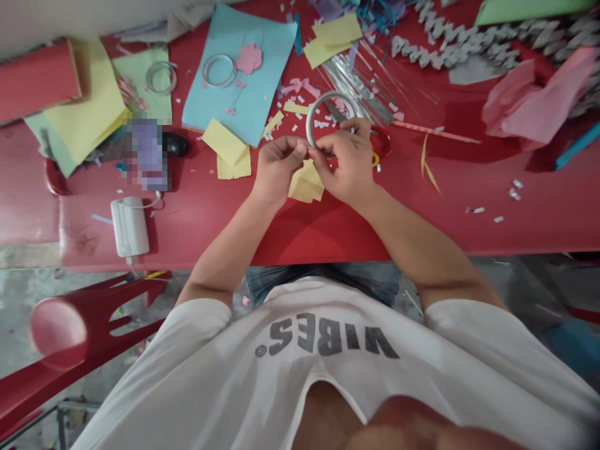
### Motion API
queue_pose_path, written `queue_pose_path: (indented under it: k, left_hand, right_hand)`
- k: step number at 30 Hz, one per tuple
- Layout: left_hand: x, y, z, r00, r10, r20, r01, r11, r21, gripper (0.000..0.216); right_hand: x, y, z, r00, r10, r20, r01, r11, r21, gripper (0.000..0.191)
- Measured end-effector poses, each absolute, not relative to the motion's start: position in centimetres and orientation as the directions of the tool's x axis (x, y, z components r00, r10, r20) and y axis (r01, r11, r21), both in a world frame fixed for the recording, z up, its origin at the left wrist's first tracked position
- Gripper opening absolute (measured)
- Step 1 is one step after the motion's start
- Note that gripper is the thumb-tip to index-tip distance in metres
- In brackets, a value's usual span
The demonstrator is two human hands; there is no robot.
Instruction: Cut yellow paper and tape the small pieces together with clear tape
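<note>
A red table (539,187) is seen spanning the view above a grey, dusty concrete floor (28,294), a red plastic chair (107,319) is set by its near left edge, and everything is lit softly and evenly.

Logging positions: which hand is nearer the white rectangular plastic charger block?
Left. Both grip the grey ring: left hand right of the charger block, right hand farther right.

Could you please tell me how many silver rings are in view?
3. The first ring is pinched between left hand and right hand; the second ring lies on the blue paper, the third ring on the green paper. Others may hide under the heaped paper.
</note>
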State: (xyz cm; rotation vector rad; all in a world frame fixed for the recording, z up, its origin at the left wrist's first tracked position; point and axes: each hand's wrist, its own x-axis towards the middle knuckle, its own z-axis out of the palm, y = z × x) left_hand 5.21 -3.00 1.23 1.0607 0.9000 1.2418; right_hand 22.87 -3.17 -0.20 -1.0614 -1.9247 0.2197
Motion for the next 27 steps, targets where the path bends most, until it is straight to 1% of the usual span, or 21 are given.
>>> queue_pose_path:
  k: [2, 4, 6, 8, 10, 12, 14, 17, 21, 24, 27]
  left_hand:
    - [4.7, -2.6, 1.3, 0.127, 0.99, -0.056, -0.385, 0.101, 0.918, 0.021]
    - [4.1, -2.0, 1.4, 0.079, 0.993, -0.087, -0.476, 0.114, 0.872, 0.019]
    - [3.5, -1.5, 1.5, 0.029, 0.995, -0.093, -0.504, 0.095, 0.858, 0.019]
    - [3.2, -1.2, 1.6, 0.011, 0.996, -0.09, -0.493, 0.084, 0.866, 0.02]
    - [3.4, -1.2, 1.5, 0.03, 0.997, -0.074, -0.502, 0.079, 0.861, 0.019]
    - [3.8, -1.5, 1.4, 0.045, 0.997, -0.056, -0.516, 0.071, 0.854, 0.016]
    - [4.4, -1.9, 1.3, 0.032, 0.998, -0.049, -0.477, 0.058, 0.877, 0.013]
    - [5.2, -2.4, 1.2, 0.02, 0.999, -0.042, -0.368, 0.046, 0.928, 0.014]
    - [5.6, -3.0, 1.2, 0.072, 0.997, 0.017, -0.274, 0.004, 0.962, 0.015]
    - [5.7, -3.5, 1.6, 0.082, 0.996, 0.047, -0.285, -0.021, 0.958, 0.004]
    - [5.7, -4.2, 2.1, 0.159, 0.984, 0.076, -0.322, -0.021, 0.947, 0.015]
  right_hand:
    - [23.0, -3.0, -0.3, -0.195, 0.757, 0.624, 0.582, 0.602, -0.547, 0.033]
    - [23.5, -2.4, -0.4, -0.188, 0.778, 0.6, 0.605, 0.573, -0.553, 0.033]
    - [24.4, -1.2, -0.9, -0.212, 0.802, 0.559, 0.656, 0.541, -0.526, 0.03]
    - [25.2, 0.1, -1.6, -0.226, 0.82, 0.526, 0.728, 0.501, -0.468, 0.027]
    - [25.9, 1.2, -2.4, -0.217, 0.834, 0.507, 0.786, 0.458, -0.415, 0.039]
    - [26.1, 1.5, -2.6, -0.206, 0.841, 0.5, 0.8, 0.439, -0.409, 0.044]
    - [25.8, 1.0, -2.1, -0.196, 0.838, 0.51, 0.778, 0.449, -0.439, 0.037]
    - [24.9, -0.9, -0.4, -0.169, 0.825, 0.539, 0.712, 0.481, -0.512, 0.028]
    - [23.9, -3.2, 1.1, -0.186, 0.826, 0.532, 0.644, 0.511, -0.569, 0.032]
    - [23.6, -3.7, 1.0, -0.171, 0.82, 0.546, 0.619, 0.521, -0.588, 0.035]
    - [23.8, -3.5, 0.4, -0.113, 0.809, 0.577, 0.603, 0.517, -0.608, 0.036]
